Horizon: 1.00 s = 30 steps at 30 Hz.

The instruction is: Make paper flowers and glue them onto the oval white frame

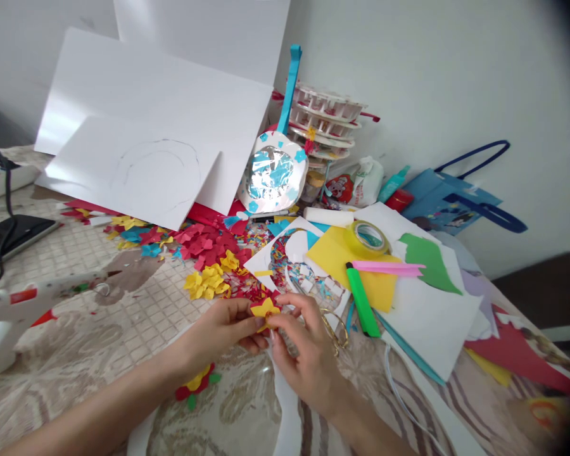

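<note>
Nearest to us, our left hand (221, 329) and our right hand (304, 354) meet over the counter (123, 329), which wears a pale patterned cloth. Both hands pinch a small yellow paper flower (265, 308) between thumb and fingertips, the left from its left side and the right from its right, so the flower sits just above the cloth in the near middle of the scene. Under our left wrist lies a red and yellow paper flower with green leaves (197, 383), flat on the cloth. Just right of our right hand we see gold-handled scissors (335, 329), and beside them a green marker (361, 301) lying across a yellow sheet (342, 253). A roll of clear tape (369, 237) rests on the far part of that sheet, with a pink strip (389, 268) near it. Farther off, a heap of red and yellow paper scraps (209, 253) spreads below leaning white boards (147, 126). At the near left stands a white glue gun (23, 304). A blue bag (451, 202) sits at the far right against the wall.
</note>
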Each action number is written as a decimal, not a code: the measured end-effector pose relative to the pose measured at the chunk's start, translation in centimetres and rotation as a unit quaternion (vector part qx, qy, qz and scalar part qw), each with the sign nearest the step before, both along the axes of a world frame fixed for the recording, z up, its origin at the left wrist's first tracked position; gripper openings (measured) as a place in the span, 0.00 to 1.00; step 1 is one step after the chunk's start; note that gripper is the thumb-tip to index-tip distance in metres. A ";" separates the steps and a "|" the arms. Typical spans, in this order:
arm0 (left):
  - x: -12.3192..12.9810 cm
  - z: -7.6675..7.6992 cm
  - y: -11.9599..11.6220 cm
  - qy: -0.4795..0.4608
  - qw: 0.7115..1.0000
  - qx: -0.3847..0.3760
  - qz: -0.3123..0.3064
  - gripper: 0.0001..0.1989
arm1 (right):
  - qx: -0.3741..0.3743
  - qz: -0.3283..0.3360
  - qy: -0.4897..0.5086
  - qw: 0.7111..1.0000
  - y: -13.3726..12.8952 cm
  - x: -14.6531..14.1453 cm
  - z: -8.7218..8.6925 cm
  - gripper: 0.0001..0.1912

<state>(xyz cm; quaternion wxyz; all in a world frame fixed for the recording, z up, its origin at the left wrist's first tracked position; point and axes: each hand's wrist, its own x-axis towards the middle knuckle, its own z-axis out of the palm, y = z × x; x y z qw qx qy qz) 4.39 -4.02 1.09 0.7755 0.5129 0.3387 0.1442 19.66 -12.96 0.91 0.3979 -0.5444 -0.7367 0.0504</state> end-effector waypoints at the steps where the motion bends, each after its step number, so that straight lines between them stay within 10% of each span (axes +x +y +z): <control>1: 0.0 0.0 0.0 0.000 1.000 -0.001 0.001 0.14 | -0.001 0.001 0.001 1.000 0.0 0.0 0.0 0.12; 12: -0.1 -0.2 -0.1 -0.017 0.997 -0.068 0.011 0.14 | -0.027 -0.056 0.169 0.984 0.4 0.7 0.1 0.08; 23: -0.3 -0.1 0.0 -0.041 0.994 -0.099 -0.034 0.12 | -0.327 0.008 0.504 0.800 1.0 1.0 -0.7 0.15; 30: -0.2 0.4 -0.2 -0.031 0.994 -0.100 0.003 0.13 | -0.309 -0.012 0.571 0.760 1.1 0.8 -1.1 0.11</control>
